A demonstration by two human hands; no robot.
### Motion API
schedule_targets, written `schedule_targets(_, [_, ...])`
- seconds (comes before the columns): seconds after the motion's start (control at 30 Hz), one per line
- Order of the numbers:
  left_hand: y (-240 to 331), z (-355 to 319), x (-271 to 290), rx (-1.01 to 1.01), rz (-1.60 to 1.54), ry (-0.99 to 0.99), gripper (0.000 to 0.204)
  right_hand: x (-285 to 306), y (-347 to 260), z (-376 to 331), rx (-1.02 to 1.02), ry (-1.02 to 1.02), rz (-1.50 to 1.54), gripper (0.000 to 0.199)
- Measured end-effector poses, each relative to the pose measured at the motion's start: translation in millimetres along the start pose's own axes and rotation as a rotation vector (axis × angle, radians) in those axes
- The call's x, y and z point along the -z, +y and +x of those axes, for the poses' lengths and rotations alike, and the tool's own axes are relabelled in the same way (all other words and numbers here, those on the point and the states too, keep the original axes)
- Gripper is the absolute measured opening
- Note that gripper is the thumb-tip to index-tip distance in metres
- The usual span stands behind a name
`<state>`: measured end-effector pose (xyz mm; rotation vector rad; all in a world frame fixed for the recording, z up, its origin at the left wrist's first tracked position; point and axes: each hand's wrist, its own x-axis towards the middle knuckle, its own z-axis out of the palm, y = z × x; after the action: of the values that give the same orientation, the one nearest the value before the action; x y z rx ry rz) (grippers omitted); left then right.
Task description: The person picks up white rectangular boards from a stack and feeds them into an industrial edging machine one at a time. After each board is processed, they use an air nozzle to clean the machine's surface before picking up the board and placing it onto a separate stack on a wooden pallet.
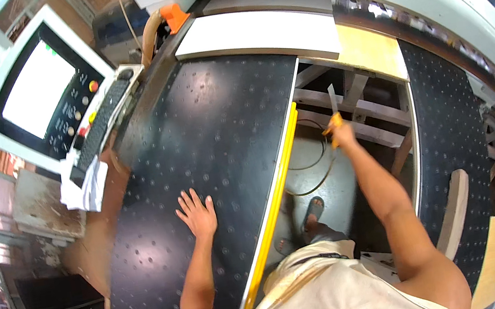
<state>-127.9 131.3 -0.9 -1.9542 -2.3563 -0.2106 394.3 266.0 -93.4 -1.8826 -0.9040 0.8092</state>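
Nearest the camera is the wearer's cream tank top (342,289), beside the right edge of the black dotted machine table (234,111); the left hand (199,215) lies palm-down on that table, fingers spread and gripping nothing, probably to prop the body; the right hand (342,133), beyond the table's right edge, is wrapped round an orange-handled tool (335,121), likely an air gun, its slim pale tip pointing away from the body, perhaps for reach; a dark hose (323,178) loops nearby, seemingly slack enough for free movement; a yellow strip (274,201) runs along the table's right edge, possibly guarding it; a white-topped panel (259,29) lies across the table's far end; left of the table, the control monitor (37,91) is tilted, presumably for easy reading, with a keyboard (101,123) beside it.
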Motion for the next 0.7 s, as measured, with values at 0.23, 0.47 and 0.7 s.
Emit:
schedule_targets(0.23, [32.5, -5.5, -19.0, -0.039, 0.002, -0.063, 0.065, -150.2, 113.2, -88.6, -0.143, -0.306, 0.021, 0.027])
schedule_targets(0.47, [5.0, -4.0, 2.6, 0.060, -0.011, -0.081, 0.067, -108.5, 8.4, -29.8, 0.113, -0.493, -0.009, 0.035])
schedule_targets(0.7, [68.7, 25.6, -27.7, 0.325, -0.152, -0.154, 0.070, 84.8, -96.4, 279.5, 0.212, 0.320, 0.403, 0.065])
